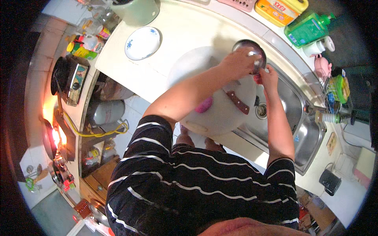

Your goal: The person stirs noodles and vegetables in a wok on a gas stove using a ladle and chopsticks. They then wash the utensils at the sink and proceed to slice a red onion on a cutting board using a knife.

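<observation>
My left hand [245,60] lies across a shiny metal bowl [246,43], its fingers blurred and partly covering the bowl's mouth. At the bowl's near right edge is my right hand [269,78], with a small red piece [257,79] against its fingers; what the piece is stays unclear. Below my forearms, a round white cutting board [218,124] reaches over the counter's front edge. A knife with a brown riveted handle [238,102] rests on it, its blade partly hidden. Partly behind my left forearm shows a purple, rounded item [204,105], perhaps a vegetable.
A double stainless steel sink [291,88] adjoins the board on the right. A white plate with blue flowers [142,43] sits at the left on the counter [174,17]. Detergent bottles [308,29] line the back ledge. Flames [59,137] burn beside a pan at far left.
</observation>
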Tool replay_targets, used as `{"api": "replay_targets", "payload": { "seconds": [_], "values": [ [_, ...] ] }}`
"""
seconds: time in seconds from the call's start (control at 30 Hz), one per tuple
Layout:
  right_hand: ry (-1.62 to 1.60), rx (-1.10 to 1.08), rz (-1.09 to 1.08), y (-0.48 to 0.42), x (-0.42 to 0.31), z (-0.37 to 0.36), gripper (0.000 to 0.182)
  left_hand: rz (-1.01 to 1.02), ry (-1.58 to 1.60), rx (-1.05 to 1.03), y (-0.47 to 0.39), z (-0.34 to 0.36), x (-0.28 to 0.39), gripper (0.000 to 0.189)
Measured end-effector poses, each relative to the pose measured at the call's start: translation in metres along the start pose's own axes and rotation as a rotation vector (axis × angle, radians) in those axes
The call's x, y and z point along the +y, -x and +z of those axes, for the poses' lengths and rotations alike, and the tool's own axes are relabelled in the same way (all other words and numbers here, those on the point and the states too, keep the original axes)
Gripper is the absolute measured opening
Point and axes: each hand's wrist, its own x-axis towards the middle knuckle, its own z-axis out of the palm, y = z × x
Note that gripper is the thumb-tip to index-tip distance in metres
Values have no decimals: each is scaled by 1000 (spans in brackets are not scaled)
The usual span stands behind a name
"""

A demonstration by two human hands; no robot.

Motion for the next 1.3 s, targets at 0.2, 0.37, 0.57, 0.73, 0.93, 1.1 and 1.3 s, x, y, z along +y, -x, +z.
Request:
{"api": "replay_targets", "payload": {
  "seconds": [0.2,0.37,0.57,0.73,0.93,1.1,1.3],
  "values": [
    [50,165,-18,-61,18,34,15,-799,102,513,97,-114,-99,54],
    [-18,211,37,-85,17,54,18,-1261,-292,656,209,-150,-249,82],
    [93,216,-34,-85,29,38,64,-1438,765,862,204,-136,-282,20],
    [438,440,-400,19,9,-19,39,-1384,838,776,255,-159,-303,35],
    [994,848,-622,101,32,-182,39,-1243,901,589,179,-172,-111,54],
    [946,945,-510,81,63,-287,44,-1154,1176,233,114,-122,16,72],
    [789,674,-363,105,59,-283,30,-1127,1401,-161,69,22,125,55]
  ]
}}
